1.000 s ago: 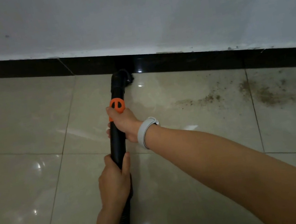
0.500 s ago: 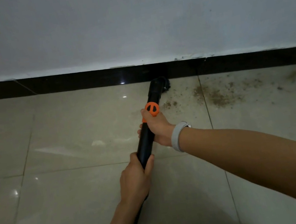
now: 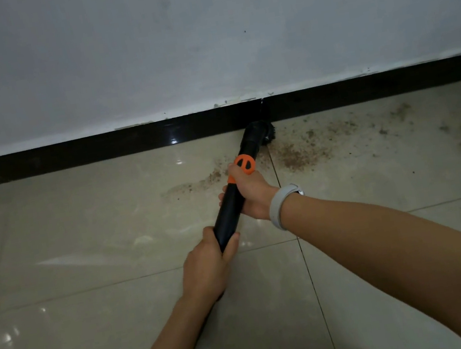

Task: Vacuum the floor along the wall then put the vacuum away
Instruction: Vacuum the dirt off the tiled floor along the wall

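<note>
Right hand [image 3: 252,193] gripping black vacuum tube [image 3: 228,209] just below orange knob [image 3: 245,164]; left hand [image 3: 208,268] clasping tube lower down; brush head [image 3: 260,134] touching black baseboard [image 3: 98,148], beside brown dirt [image 3: 296,156] on floor tiles [image 3: 80,228].

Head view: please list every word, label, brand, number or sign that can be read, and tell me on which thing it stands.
No readable text in this view.
Vacuum wand: plain black, no print shows.
Orange dial: two dark openings only, no letters or numbers.
White wristband: no marking; its face is turned away.
Wall, black baseboard, floor tiles: no writing.
</note>
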A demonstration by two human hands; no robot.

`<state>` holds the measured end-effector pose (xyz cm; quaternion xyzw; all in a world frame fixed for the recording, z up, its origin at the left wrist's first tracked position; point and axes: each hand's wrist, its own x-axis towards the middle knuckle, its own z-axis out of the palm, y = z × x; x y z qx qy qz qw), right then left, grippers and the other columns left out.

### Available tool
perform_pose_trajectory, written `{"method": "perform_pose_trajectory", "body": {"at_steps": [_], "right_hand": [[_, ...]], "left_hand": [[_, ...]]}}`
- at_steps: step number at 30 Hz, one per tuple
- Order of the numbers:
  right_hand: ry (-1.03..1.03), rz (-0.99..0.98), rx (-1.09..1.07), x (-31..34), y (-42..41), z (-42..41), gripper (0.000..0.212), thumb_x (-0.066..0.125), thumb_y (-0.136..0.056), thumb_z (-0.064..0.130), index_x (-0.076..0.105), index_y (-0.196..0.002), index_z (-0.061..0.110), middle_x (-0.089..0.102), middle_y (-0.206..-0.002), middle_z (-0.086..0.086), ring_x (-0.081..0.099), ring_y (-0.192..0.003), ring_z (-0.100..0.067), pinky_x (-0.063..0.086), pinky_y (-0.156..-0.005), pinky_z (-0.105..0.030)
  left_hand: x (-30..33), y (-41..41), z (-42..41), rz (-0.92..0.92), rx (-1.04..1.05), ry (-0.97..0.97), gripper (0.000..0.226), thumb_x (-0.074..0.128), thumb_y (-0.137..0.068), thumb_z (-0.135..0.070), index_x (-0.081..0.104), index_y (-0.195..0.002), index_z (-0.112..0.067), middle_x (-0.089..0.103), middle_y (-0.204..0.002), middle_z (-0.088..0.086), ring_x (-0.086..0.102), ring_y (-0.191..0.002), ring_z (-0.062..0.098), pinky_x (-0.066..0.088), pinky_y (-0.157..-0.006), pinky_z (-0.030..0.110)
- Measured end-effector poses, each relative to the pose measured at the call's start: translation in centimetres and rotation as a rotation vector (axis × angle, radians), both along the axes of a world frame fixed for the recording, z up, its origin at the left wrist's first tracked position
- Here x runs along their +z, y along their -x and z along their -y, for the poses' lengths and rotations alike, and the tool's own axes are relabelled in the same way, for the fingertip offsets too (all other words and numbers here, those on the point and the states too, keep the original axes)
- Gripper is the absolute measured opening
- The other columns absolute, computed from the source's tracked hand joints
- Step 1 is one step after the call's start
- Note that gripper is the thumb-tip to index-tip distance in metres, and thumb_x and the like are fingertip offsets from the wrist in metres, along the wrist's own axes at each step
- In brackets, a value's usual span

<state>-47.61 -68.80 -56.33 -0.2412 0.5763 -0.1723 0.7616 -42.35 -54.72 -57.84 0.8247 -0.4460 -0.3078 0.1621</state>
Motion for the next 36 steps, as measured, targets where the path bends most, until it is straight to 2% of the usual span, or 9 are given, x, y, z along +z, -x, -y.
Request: {"method": "perform_pose_trajectory", "body": {"at_steps": [7, 12, 16, 26, 29, 36], "right_hand": [[-0.063, 0.054, 0.005, 0.6, 0.4, -1.2, 0.019, 0.05, -0.097, 0.028, 0.043, -0.097, 0.01, 0.049, -0.071, -0.009, 0.053, -0.061, -0.023, 0.051, -0.064, -0.037], [-0.065, 0.078, -0.011, 1.1, 0.4, -1.9, 0.019, 0.049, -0.097, 0.028, 0.044, -0.096, 0.01, 0.05, -0.073, -0.01, 0.054, -0.062, -0.023, 0.051, -0.062, -0.037], [-0.039, 0.081, 0.001, 1.7, -0.3, -2.4, 0.019, 0.051, -0.096, 0.028, 0.045, -0.091, 0.011, 0.051, -0.071, -0.01, 0.054, -0.061, -0.023, 0.051, -0.063, -0.037], [-0.136, 0.066, -0.038, 0.6, 1.1, -5.9, 0.023, 0.051, -0.096, 0.031, 0.044, -0.103, 0.011, 0.051, -0.078, -0.01, 0.055, -0.066, -0.023, 0.052, -0.063, -0.035], [-0.149, 0.064, -0.073, 0.2, 1.4, -6.8, 0.022, 0.051, -0.096, 0.03, 0.044, -0.104, 0.011, 0.051, -0.078, -0.011, 0.055, -0.064, -0.023, 0.052, -0.062, -0.036], [-0.1, 0.04, -0.083, 1.2, -0.6, -4.8, 0.02, 0.05, -0.097, 0.029, 0.044, -0.092, 0.011, 0.049, -0.074, -0.011, 0.052, -0.06, -0.023, 0.051, -0.061, -0.036]], "left_hand": [[0.8, -0.3, -1.3, 0.062, -0.021, -0.009, 0.038, 0.042, -0.093, -0.05, 0.043, -0.104, -0.013, 0.055, -0.078, 0.0, 0.06, -0.074, 0.027, 0.037, -0.059, 0.032], [1.2, -0.4, -2.0, 0.084, -0.017, 0.008, 0.039, 0.042, -0.093, -0.05, 0.045, -0.108, -0.013, 0.058, -0.08, 0.002, 0.061, -0.075, 0.027, 0.041, -0.06, 0.033], [1.5, -0.9, -2.6, 0.089, 0.0, 0.031, 0.039, 0.042, -0.093, -0.049, 0.045, -0.11, -0.014, 0.057, -0.079, 0.0, 0.06, -0.071, 0.024, 0.038, -0.058, 0.03], [1.7, -0.5, -6.1, 0.093, -0.08, -0.047, 0.038, 0.041, -0.093, -0.051, 0.044, -0.111, -0.018, 0.056, -0.078, -0.003, 0.059, -0.071, 0.019, 0.037, -0.058, 0.027], [2.0, -0.3, -6.8, 0.11, -0.095, -0.055, 0.038, 0.041, -0.093, -0.052, 0.044, -0.112, -0.019, 0.053, -0.078, -0.006, 0.053, -0.067, 0.014, 0.035, -0.059, 0.025], [2.1, -1.7, -4.2, 0.072, -0.074, -0.067, 0.032, 0.042, -0.093, -0.051, 0.036, -0.096, -0.02, 0.054, -0.08, -0.002, 0.057, -0.072, 0.022, 0.037, -0.06, 0.031]]}}
